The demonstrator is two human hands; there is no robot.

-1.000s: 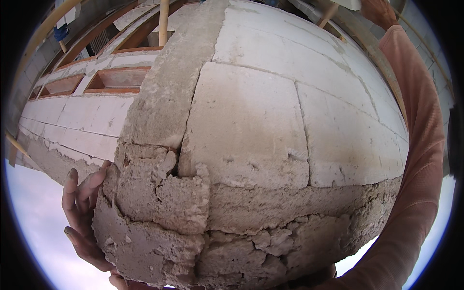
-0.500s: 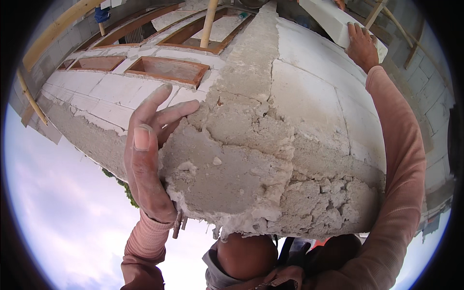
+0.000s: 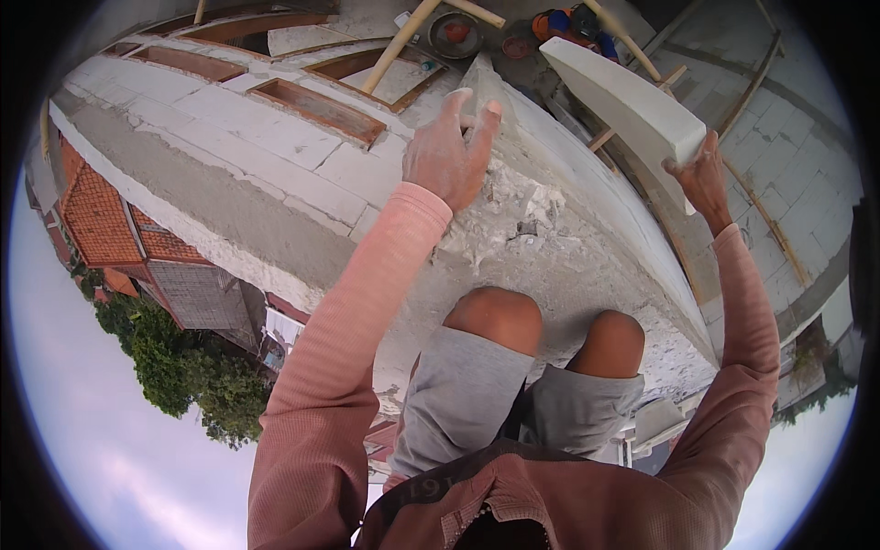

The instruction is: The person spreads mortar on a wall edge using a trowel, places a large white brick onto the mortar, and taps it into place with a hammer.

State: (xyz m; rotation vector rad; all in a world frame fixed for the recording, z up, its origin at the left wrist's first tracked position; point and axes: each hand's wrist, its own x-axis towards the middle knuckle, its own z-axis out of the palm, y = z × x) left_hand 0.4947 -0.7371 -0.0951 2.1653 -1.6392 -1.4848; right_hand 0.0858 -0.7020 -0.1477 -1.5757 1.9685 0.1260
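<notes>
My right hand grips the near end of a long white lightweight block, thumb on one side and fingers over the other. The block is tilted, its far end pointing up and left in the head view, out beyond the wall's right side. My left hand rests on the rough concrete ridge of the wall, thumb and fingers apart, with no loose thing in it. Broken, crumbly concrete lies just below that hand, in front of my bent knees.
Brown wooden frames sit in the white block wall at left. Wooden poles stand beyond. Far below are a dark round tub and a person in orange and blue. Tiled roofs and trees lie outside.
The view has tipped and drawn back, showing my knees. My right hand and the block are lower in view. Another person's hand seen at the block's far end no longer shows there.
</notes>
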